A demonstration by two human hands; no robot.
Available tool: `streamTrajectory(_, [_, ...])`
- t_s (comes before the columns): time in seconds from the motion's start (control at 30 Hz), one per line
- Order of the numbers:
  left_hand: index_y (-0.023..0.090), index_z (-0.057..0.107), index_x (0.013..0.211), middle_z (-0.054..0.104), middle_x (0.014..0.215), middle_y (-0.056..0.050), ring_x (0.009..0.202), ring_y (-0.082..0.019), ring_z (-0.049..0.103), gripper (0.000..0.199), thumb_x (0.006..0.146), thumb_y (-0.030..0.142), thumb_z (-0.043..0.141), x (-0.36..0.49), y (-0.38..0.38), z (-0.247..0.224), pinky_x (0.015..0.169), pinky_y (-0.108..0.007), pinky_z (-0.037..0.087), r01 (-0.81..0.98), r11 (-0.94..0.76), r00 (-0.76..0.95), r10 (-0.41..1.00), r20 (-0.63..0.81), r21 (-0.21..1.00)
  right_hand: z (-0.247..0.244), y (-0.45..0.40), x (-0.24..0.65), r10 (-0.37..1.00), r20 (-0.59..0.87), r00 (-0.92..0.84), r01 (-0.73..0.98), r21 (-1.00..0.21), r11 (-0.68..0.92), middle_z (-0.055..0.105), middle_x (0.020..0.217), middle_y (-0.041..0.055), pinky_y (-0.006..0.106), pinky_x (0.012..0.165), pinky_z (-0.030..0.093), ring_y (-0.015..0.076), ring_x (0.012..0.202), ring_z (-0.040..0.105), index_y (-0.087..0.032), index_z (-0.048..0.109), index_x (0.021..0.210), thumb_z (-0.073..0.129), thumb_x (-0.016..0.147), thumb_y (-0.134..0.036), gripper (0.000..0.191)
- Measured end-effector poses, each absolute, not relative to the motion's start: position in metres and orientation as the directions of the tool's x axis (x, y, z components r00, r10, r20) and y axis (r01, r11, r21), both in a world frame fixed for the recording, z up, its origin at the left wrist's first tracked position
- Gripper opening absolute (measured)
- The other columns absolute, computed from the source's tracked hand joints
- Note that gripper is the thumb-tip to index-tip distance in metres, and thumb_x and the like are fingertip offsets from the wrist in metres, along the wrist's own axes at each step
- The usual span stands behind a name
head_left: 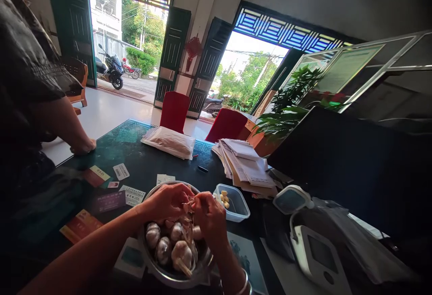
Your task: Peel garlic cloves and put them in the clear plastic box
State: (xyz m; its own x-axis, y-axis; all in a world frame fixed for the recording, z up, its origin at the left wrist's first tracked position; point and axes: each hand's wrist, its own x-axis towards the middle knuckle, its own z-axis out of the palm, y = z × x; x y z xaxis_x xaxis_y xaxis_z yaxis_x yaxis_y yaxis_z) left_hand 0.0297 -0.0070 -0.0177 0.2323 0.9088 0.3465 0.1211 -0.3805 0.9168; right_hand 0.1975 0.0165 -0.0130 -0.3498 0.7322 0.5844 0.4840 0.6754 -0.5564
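Note:
Over a metal bowl (162, 278), my left hand (168, 201) and my right hand (211, 216) meet, their fingers closed on a piece of garlic (188, 206) with papery skin hanging from it. My fingers cover most of that piece. Several whole garlic bulbs (181, 254) fill the bowl, some purplish and one with a stalk. Just beyond my right hand stands a clear plastic container (238, 216), with several peeled garlic cloves (224, 198) at its left side. A bracelet circles my right wrist.
Cards (108, 201) lie left of the bowl. A plastic-wrapped packet (170, 142) and a paper stack (245, 162) sit farther back. A white device with a screen (319, 254) and a dark monitor (347, 173) occupy the right. At left, another person's hand (84, 146) rests on the table.

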Motion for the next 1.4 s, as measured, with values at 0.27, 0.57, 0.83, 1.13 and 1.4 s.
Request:
streamTrajectory(0.27, [0.013, 0.061, 0.093, 0.067, 0.076, -0.003, 0.068, -0.014, 0.061, 0.032, 0.062, 0.004, 0.059, 0.025, -0.003, -0.021, 0.061, -0.021, 0.048, 0.185, -0.342, 0.167, 0.935, 0.314, 0.921, -0.010, 0.027, 0.207, 0.702, 0.666, -0.252, 0.568, -0.486, 0.664, 0.060, 0.065, -0.0004, 0.025, 0.056, 0.042, 0.0144, 0.058, 0.056, -0.020, 0.055, 0.076, 0.045, 0.086, -0.023, 0.014])
streamTrajectory(0.57, [0.011, 0.061, 0.082, 0.065, 0.078, -0.003, 0.070, -0.013, 0.061, 0.014, 0.068, 0.013, 0.062, 0.020, -0.003, -0.013, 0.062, -0.020, 0.047, 0.059, -0.281, 0.042, 0.960, 0.278, 0.958, -0.025, 0.037, 0.205, 0.746, 0.373, -0.552, 0.818, 0.071, 0.570, 0.066, 0.065, 0.0026, 0.025, 0.047, 0.031, 0.0161, 0.055, 0.061, -0.021, 0.059, 0.067, 0.055, 0.078, -0.006, 0.019])
streamTrajectory(0.83, [0.012, 0.060, 0.081, 0.065, 0.076, -0.003, 0.067, -0.012, 0.061, 0.014, 0.068, 0.015, 0.064, 0.020, -0.004, -0.014, 0.057, -0.018, 0.045, 0.074, -0.241, 0.031, 0.970, 0.240, 0.968, -0.020, 0.030, 0.203, 0.702, 0.331, -0.631, 0.769, 0.142, 0.624, 0.066, 0.069, 0.0041, 0.028, 0.054, 0.034, 0.0174, 0.062, 0.061, -0.022, 0.062, 0.072, 0.049, 0.077, -0.001, 0.025])
streamTrajectory(1.13, [0.011, 0.061, 0.083, 0.067, 0.073, -0.004, 0.071, -0.016, 0.064, 0.015, 0.068, 0.015, 0.064, 0.021, -0.003, -0.015, 0.054, -0.018, 0.044, 0.039, -0.204, 0.018, 0.979, 0.203, 0.978, -0.022, 0.029, 0.204, 0.730, 0.287, -0.620, 0.773, 0.063, 0.631, 0.065, 0.072, 0.0037, 0.028, 0.061, 0.036, 0.0183, 0.069, 0.060, -0.020, 0.061, 0.071, 0.047, 0.080, -0.005, 0.023])
streamTrajectory(1.4, [0.012, 0.058, 0.079, 0.068, 0.078, -0.005, 0.076, -0.018, 0.066, 0.013, 0.070, 0.015, 0.066, 0.022, -0.005, -0.018, 0.059, -0.020, 0.047, -0.029, -0.240, 0.021, 0.970, 0.241, 0.970, -0.013, 0.025, 0.202, 0.739, 0.437, -0.512, 0.636, -0.385, 0.669, 0.066, 0.081, 0.0034, 0.026, 0.067, 0.044, 0.0170, 0.074, 0.061, -0.019, 0.063, 0.091, 0.054, 0.085, -0.017, 0.011])
